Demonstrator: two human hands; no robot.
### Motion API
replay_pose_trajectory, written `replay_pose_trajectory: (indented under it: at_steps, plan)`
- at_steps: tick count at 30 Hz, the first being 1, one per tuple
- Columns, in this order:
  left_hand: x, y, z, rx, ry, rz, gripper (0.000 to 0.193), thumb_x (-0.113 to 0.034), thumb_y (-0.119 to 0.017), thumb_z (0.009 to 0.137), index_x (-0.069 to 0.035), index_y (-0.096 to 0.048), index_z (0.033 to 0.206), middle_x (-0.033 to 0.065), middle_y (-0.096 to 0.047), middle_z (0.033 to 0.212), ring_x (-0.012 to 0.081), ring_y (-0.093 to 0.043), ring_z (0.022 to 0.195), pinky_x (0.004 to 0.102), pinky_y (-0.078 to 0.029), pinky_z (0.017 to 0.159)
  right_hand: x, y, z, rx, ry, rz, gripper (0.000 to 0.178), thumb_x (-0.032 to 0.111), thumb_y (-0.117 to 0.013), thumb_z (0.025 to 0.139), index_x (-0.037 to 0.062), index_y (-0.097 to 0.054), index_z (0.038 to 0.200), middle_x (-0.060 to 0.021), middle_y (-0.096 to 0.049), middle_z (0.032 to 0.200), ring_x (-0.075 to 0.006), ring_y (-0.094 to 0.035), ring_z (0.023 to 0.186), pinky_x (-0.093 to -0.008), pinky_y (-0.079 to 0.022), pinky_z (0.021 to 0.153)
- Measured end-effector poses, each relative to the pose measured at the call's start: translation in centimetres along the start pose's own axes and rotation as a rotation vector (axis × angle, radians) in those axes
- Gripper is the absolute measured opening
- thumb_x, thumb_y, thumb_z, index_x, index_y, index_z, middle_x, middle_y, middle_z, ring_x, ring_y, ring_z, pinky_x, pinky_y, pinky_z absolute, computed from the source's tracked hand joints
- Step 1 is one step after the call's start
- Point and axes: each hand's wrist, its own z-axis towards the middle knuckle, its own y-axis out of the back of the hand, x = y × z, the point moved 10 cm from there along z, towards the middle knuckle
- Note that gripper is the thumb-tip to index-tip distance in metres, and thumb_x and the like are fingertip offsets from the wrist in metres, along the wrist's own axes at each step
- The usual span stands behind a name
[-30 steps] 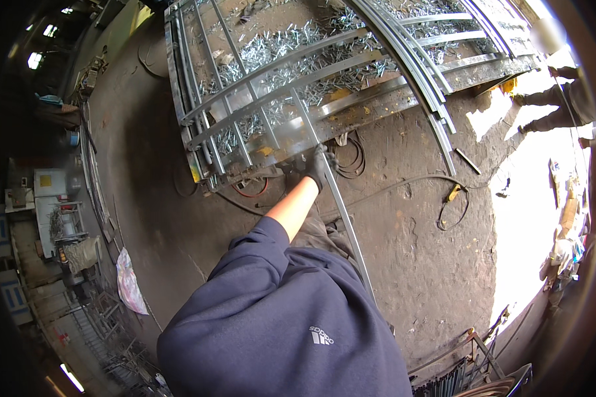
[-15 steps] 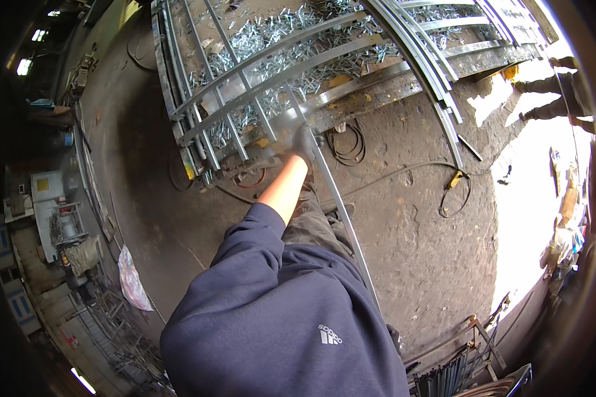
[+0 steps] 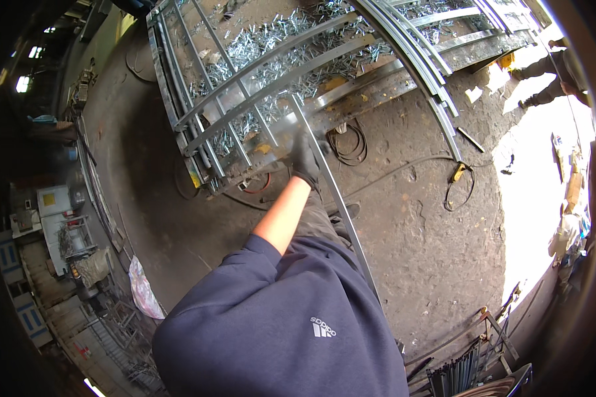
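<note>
While small bright metal pieces lie heaped inside the steel frame on the floor, your gloved hand has its grip pressed around a long grey bar leaning at the frame's edge.

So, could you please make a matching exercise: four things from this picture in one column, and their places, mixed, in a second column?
Things:
1. gloved hand
2. long metal bar
3. coiled cable
4. pink bag

Places:
A. on the floor, lower left
B. on the floor beside the metal frame
C. on the upper part of the bar
D. slanting from the frame down past the person

Pairs: 1-C, 2-D, 3-B, 4-A
</note>
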Motion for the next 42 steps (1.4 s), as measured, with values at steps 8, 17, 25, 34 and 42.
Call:
replay_pose_trajectory:
  at_steps: [8,17,25,34,42]
  plan:
    - [-9.7,-1.7,4.0,0.109,-0.171,-0.03,0.028,-0.03,-0.046,0.104,-0.009,-0.063,0.111,0.004,-0.069,0.089,0.0163,-0.065,0.071,0.0305,-0.053,0.062,-2.7,-0.9,1.6,-0.006,-0.007,-0.145,0.042,0.043,-0.076,0.082,0.0014,-0.071,0.09,-0.0115,-0.068,0.072,-0.022,-0.063,0.066,-0.0411,-0.049,0.063]
    - [-7.5,3.1,7.5,0.032,0.062,-0.05,0.047,-0.052,-0.035,0.101,-0.015,-0.063,0.098,-0.0025,-0.058,0.071,0.0147,-0.051,0.057,0.0309,-0.038,0.05,0.2,1.4,0.3,-0.027,-0.043,-0.175,0.056,0.054,-0.075,0.079,0.0007,-0.071,0.094,-0.0141,-0.071,0.079,-0.0272,-0.068,0.074,-0.0428,-0.051,0.069]
    - [6.5,8.0,3.6,0.105,0.204,0.06,0.046,-0.045,-0.043,0.105,-0.006,-0.056,0.127,0.0149,-0.07,0.107,0.0306,-0.07,0.09,0.0468,-0.058,0.083,5.7,1.3,1.7,-0.016,0.119,0.022,0.06,0.063,-0.061,0.091,0.0047,-0.071,0.08,-0.0035,-0.055,0.055,-0.0161,-0.053,0.054,-0.0355,-0.04,0.052]
    - [13.8,15.6,5.4,0.099,0.189,0.05,0.025,-0.012,-0.052,0.102,-0.003,-0.057,0.126,0.0113,-0.068,0.117,0.0293,-0.068,0.105,0.0444,-0.058,0.091,12.0,0.1,2.1,0.113,0.155,0.337,0.041,0.045,-0.064,0.097,0.0094,-0.06,0.077,0.0027,-0.047,0.054,-0.0085,-0.043,0.044,-0.0275,-0.035,0.043]
    - [10.1,12.5,4.8,0.031,-0.109,0.372,0.029,0.003,-0.067,0.09,-0.005,-0.062,0.117,0.0047,-0.067,0.1,0.019,-0.066,0.089,0.0345,-0.056,0.08,10.3,0.2,3.8,0.127,0.173,0.288,0.037,0.043,-0.064,0.098,0.0076,-0.067,0.087,-0.0026,-0.055,0.055,-0.0139,-0.049,0.04,-0.0304,-0.038,0.043]
